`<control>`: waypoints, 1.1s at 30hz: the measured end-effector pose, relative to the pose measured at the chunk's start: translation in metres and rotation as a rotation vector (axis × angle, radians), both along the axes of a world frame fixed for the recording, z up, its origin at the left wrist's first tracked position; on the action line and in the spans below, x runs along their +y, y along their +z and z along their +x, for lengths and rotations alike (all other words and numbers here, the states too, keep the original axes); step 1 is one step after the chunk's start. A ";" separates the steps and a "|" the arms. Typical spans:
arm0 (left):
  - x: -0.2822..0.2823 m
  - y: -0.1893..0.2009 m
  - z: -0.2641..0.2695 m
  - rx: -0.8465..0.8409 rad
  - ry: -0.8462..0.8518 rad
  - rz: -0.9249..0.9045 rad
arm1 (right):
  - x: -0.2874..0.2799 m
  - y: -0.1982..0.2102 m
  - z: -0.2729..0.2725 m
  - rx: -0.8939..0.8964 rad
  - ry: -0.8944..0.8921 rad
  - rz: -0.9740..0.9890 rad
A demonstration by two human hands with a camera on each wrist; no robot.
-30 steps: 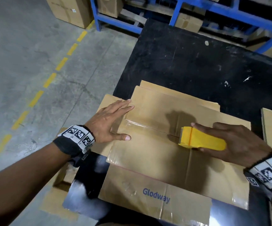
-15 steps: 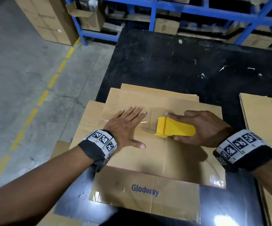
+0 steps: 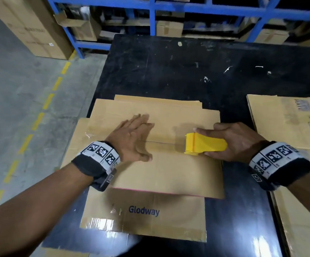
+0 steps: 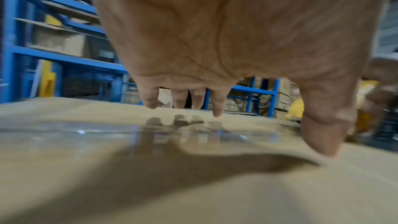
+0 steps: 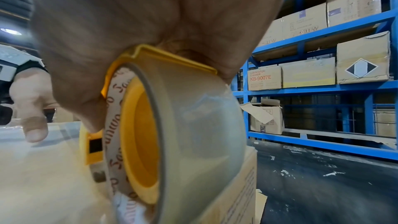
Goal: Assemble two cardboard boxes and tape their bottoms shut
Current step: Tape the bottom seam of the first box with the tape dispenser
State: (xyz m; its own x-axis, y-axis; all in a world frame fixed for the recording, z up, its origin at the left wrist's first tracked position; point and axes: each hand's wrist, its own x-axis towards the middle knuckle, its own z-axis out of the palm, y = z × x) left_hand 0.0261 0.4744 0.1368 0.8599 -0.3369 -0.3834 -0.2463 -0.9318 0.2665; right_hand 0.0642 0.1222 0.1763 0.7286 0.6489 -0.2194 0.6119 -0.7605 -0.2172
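While your left hand (image 3: 132, 138) lies flat, fingers straight, pinning the box flaps (image 3: 169, 164) at the seam, your right hand (image 3: 234, 141) grips the yellow tape dispenser (image 3: 204, 146), ready to lay tape.

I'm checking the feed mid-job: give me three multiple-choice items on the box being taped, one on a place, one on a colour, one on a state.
1. Where is the left hand?
A. flat on the box
B. on the floor
C. on the shelving

2. What colour is the tape dispenser?
A. red
B. yellow
C. green

3. How is the right hand?
A. open, idle
B. gripping the dispenser
C. out of view

Answers: 1 A, its spread fingers lie on the cardboard; 2 B, its body is yellow in the head and right wrist views; 3 B, its fingers wrap the dispenser over the seam.
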 end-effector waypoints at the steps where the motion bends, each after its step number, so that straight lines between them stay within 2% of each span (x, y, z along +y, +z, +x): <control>1: -0.019 -0.002 -0.002 -0.038 -0.031 -0.032 | -0.002 -0.001 0.000 -0.005 0.005 0.005; 5: -0.070 -0.015 0.000 0.009 -0.025 0.009 | -0.015 -0.001 -0.001 -0.033 0.002 0.031; 12: -0.075 -0.014 0.009 0.065 0.014 0.153 | -0.037 0.010 0.009 -0.014 -0.016 0.073; 18: -0.079 -0.008 0.010 0.049 0.006 0.227 | -0.107 0.019 0.007 0.021 -0.085 -0.003; 25: -0.080 -0.010 0.010 0.022 -0.005 0.247 | -0.161 0.007 0.001 0.019 -0.130 -0.059; 33: -0.078 -0.012 0.010 0.015 -0.006 0.214 | -0.161 -0.025 0.008 0.058 -0.107 -0.176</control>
State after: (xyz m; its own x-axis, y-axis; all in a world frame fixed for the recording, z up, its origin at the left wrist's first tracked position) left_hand 0.0357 0.3963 0.1250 0.8520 -0.2513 -0.4592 -0.2495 -0.9661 0.0659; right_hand 0.0725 -0.0387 0.1510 0.7744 0.5161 -0.3660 0.5157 -0.8500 -0.1077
